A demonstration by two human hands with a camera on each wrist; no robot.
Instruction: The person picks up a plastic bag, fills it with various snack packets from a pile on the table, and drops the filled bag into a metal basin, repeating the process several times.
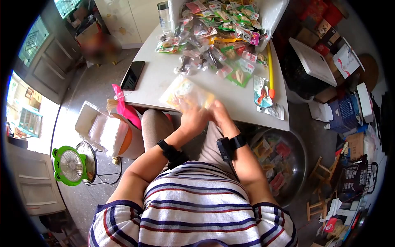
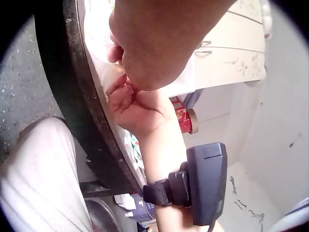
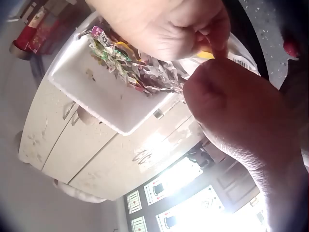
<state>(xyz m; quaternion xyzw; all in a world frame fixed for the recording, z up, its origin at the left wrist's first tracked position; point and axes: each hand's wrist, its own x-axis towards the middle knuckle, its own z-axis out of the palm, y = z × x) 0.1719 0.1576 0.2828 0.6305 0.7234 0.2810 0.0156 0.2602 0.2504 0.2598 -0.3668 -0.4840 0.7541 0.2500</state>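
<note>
Both hands are together at the table's front edge, gripping the near end of a clear plastic bag (image 1: pixel 185 94) with yellow contents, blurred in the head view. The left hand (image 1: pixel 194 120) has its fingers curled at the bag's bottom edge. Beside it, the right hand (image 1: pixel 221 114) pinches the bag's right corner. In the left wrist view, the left hand (image 2: pixel 154 43) partly covers the right hand (image 2: pixel 140 111). The right wrist view has the right hand (image 3: pixel 169 29) above the left hand (image 3: pixel 231 99), fingertips meeting near a yellow bit of the bag. Fingertips are partly hidden.
Small packets (image 1: pixel 214 53) spill from a white foam box (image 1: pixel 276 18) at the table's back. A phone (image 1: pixel 133 75) lies left, a yellow stick (image 1: pixel 270 70) and packets (image 1: pixel 262 92) right. A metal basin (image 1: pixel 299 164) stands below right, a green fan (image 1: pixel 70 165) left.
</note>
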